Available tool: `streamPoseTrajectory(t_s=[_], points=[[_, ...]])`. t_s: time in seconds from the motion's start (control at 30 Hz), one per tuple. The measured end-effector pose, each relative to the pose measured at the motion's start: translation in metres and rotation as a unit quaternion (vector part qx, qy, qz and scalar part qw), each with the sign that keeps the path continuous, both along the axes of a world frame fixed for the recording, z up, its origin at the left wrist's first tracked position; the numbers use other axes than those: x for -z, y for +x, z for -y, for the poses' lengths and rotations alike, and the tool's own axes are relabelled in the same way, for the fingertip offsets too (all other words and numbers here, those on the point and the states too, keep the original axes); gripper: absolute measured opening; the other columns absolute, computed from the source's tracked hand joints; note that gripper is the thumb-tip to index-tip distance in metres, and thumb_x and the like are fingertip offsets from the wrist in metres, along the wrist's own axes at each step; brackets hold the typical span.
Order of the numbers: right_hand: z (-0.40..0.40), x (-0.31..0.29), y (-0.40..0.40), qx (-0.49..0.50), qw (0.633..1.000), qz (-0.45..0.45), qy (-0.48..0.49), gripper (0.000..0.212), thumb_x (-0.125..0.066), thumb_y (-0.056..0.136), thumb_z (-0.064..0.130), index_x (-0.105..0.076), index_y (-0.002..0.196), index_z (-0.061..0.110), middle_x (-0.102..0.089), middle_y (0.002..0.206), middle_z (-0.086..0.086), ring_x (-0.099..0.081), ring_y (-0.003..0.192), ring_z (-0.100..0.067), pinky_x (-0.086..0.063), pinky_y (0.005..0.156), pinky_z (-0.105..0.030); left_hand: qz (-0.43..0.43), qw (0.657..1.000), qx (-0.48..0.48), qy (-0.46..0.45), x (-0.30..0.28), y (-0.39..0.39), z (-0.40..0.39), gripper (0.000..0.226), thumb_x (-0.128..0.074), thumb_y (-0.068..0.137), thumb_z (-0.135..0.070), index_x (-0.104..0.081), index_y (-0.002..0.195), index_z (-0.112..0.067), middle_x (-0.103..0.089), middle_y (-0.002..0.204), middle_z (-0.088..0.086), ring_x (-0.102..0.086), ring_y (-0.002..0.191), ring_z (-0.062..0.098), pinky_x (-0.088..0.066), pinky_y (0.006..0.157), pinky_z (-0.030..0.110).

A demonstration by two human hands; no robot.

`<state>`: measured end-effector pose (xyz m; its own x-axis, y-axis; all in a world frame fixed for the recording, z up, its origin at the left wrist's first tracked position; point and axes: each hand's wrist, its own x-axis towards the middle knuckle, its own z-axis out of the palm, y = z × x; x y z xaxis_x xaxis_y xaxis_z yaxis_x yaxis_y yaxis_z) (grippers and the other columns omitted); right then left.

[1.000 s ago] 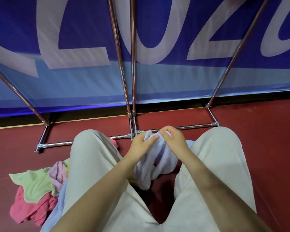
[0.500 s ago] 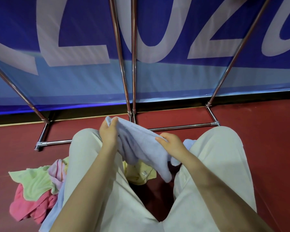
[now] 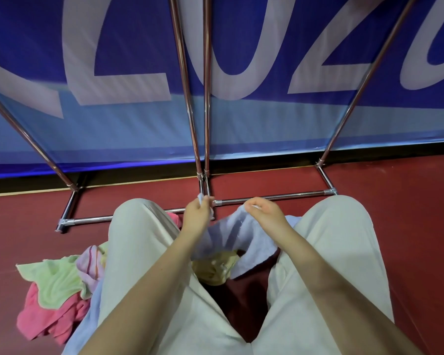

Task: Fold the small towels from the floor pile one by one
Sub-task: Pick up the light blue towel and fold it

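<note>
A pale blue small towel (image 3: 237,239) hangs between my knees, held up off the floor. My left hand (image 3: 198,213) pinches one corner of it, which pokes out above the fingers. My right hand (image 3: 265,212) grips the opposite top edge, fingers curled over the cloth. The towel sags in a loose fold between the two hands. Beneath it a yellow towel (image 3: 215,270) lies crumpled on the red floor. The floor pile (image 3: 54,290) of green, pink and striped towels sits to the left of my left leg.
I sit with legs in cream trousers (image 3: 144,265) spread on a red floor (image 3: 408,213). A chrome rack base (image 3: 272,198) runs just beyond my hands, its poles rising in front of a blue banner (image 3: 139,124).
My left hand has come back down and rightward with its corner. The right hand has shifted up onto the towel's top edge, and the cloth now sags between the hands.
</note>
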<state>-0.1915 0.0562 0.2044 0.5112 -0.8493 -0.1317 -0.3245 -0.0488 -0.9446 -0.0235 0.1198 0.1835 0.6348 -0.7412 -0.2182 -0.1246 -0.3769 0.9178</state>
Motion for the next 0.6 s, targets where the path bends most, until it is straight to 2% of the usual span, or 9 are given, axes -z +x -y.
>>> streamPoseTrajectory(t_s=[0.1, 0.2, 0.27, 0.33, 0.43, 0.53, 0.6], points=[[-0.002, 0.002, 0.001, -0.013, 1.0, -0.006, 0.009, 0.016, -0.053, 0.094, 0.013, -0.065, 0.084, 0.018, -0.066, 0.091, 0.006, -0.059, 0.091, -0.006, -0.042, 0.08, -0.017, -0.054, 0.996, 0.067, -0.037, -0.001, -0.021, -0.001, 0.036, -0.036, 0.104, -0.023, -0.068, 0.115, -0.011, -0.064, 0.109, -0.004, -0.057, 0.105, 0.008, -0.038, 0.09, 0.018], [-0.002, -0.001, 0.0, -0.004, 1.0, 0.011, 0.022, 0.016, -0.051, 0.094, 0.012, -0.066, 0.087, 0.013, -0.067, 0.092, 0.004, -0.059, 0.09, -0.005, -0.042, 0.078, -0.015, -0.077, 0.987, 0.132, -0.051, 0.001, -0.036, -0.005, 0.037, -0.033, 0.106, -0.029, -0.067, 0.116, -0.018, -0.065, 0.118, -0.007, -0.057, 0.112, 0.006, -0.038, 0.095, 0.018], [-0.001, -0.003, -0.001, 0.006, 1.0, 0.014, 0.019, 0.019, -0.05, 0.094, 0.011, -0.065, 0.084, 0.016, -0.065, 0.088, 0.006, -0.059, 0.085, -0.003, -0.042, 0.074, -0.015, -0.09, 0.983, 0.159, -0.032, 0.004, -0.042, -0.006, 0.037, -0.033, 0.105, -0.031, -0.07, 0.107, -0.024, -0.068, 0.112, -0.007, -0.06, 0.106, 0.006, -0.042, 0.089, 0.019], [0.0, -0.003, -0.002, 0.018, 1.0, 0.01, 0.014, 0.022, -0.049, 0.095, 0.011, -0.064, 0.082, 0.02, -0.064, 0.086, 0.009, -0.058, 0.083, -0.001, -0.042, 0.072, -0.014, -0.099, 0.981, 0.165, -0.005, 0.005, -0.049, -0.006, 0.036, -0.034, 0.103, -0.03, -0.067, 0.092, -0.021, -0.067, 0.096, -0.005, -0.059, 0.089, 0.009, -0.044, 0.081, 0.023], [0.002, -0.001, -0.004, 0.035, 0.999, 0.014, 0.001, 0.021, -0.048, 0.095, 0.009, -0.063, 0.084, 0.019, -0.064, 0.087, 0.01, -0.057, 0.084, 0.0, -0.042, 0.07, -0.008, -0.091, 0.981, 0.17, 0.013, 0.005, -0.055, -0.006, 0.033, -0.034, 0.102, -0.031, -0.048, 0.076, -0.016, -0.046, 0.07, -0.001, -0.042, 0.067, 0.012, -0.037, 0.065, 0.027], [0.004, 0.001, -0.005, 0.048, 0.999, 0.0, -0.016, 0.018, -0.049, 0.094, 0.009, -0.064, 0.086, 0.016, -0.064, 0.087, 0.009, -0.057, 0.083, -0.002, -0.041, 0.067, -0.005, -0.083, 0.984, 0.158, -0.018, 0.008, -0.054, -0.008, 0.035, -0.039, 0.102, -0.034, -0.044, 0.073, -0.016, -0.043, 0.068, 0.001, -0.041, 0.065, 0.01, -0.037, 0.065, 0.026], [0.006, 0.003, -0.005, 0.046, 0.998, -0.018, -0.034, 0.015, -0.051, 0.093, 0.012, -0.064, 0.086, 0.015, -0.064, 0.087, 0.009, -0.057, 0.085, -0.004, -0.04, 0.068, -0.006, -0.06, 0.986, 0.146, -0.044, 0.004, -0.051, -0.008, 0.034, -0.045, 0.101, -0.032, -0.045, 0.071, -0.017, -0.045, 0.069, 0.0, -0.042, 0.065, 0.007, -0.038, 0.065, 0.02]])
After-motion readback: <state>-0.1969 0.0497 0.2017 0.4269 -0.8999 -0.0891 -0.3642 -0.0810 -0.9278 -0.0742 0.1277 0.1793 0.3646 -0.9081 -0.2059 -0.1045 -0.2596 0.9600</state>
